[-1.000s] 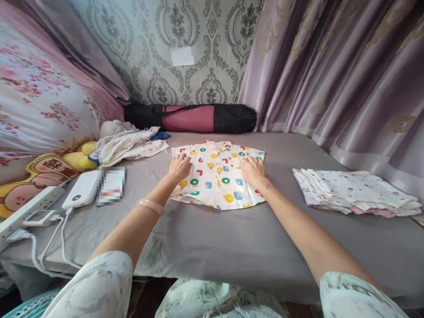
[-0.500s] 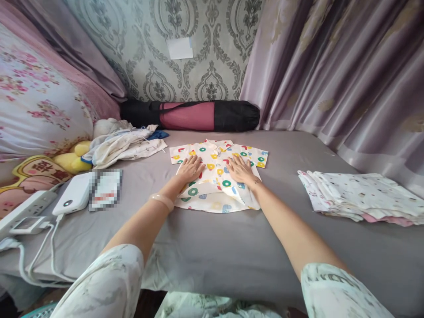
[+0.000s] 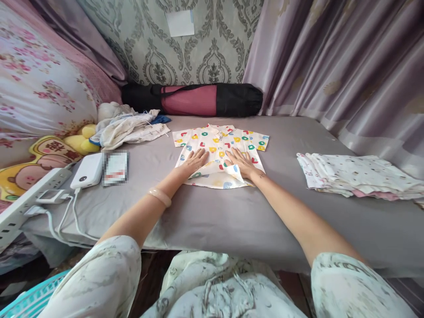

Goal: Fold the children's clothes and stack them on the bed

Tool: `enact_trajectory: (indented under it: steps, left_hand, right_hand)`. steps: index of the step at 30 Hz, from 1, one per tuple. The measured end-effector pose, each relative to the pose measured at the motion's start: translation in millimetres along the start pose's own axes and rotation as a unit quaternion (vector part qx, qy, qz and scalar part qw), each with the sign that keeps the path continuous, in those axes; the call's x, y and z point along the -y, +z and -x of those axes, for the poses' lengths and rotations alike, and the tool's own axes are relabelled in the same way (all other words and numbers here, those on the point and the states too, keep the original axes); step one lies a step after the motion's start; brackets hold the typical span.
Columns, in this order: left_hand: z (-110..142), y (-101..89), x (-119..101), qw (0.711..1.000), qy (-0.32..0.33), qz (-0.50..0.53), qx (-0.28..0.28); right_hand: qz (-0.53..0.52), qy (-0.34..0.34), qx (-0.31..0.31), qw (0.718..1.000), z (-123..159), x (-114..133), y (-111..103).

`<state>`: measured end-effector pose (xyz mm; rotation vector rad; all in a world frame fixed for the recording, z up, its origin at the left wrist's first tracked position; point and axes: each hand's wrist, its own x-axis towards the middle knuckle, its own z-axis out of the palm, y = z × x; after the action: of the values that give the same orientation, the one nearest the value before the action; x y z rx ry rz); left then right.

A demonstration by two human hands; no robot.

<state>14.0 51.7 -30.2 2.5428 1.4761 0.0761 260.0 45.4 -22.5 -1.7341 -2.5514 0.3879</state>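
A small white short-sleeved shirt point(image 3: 217, 150) with colourful printed shapes lies spread on the grey sheet, its collar toward the wall. My left hand point(image 3: 195, 161) rests flat on the shirt's lower left side with fingers apart. On the lower right side, my right hand point(image 3: 241, 164) lies with its fingers spread over the cloth. Just below the right hand, a corner of the front hem is turned up, and the inside of the shirt's back shows there. Neither hand grips anything.
Folded printed cloths point(image 3: 361, 174) lie in a stack at right. Crumpled clothes point(image 3: 132, 130) and a yellow plush toy point(image 3: 79, 139) sit at left, near a white power bank point(image 3: 88, 171) and a power strip point(image 3: 36, 201). A rolled mat bag point(image 3: 188, 100) lies along the wall.
Both hands have slid down the shirt toward its hem, staying flat on the cloth. The camera view has tilted downward, showing more of my lap and a turquoise basket.
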Motion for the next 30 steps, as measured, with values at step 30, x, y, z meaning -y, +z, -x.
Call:
enact_trajectory:
  steps: [30]
  left_hand:
    - [101,-10.3,-89,0.993,0.104,0.042,0.044]
  right_hand:
    - [-0.024,-0.144,0.084,0.986,128,67,-2]
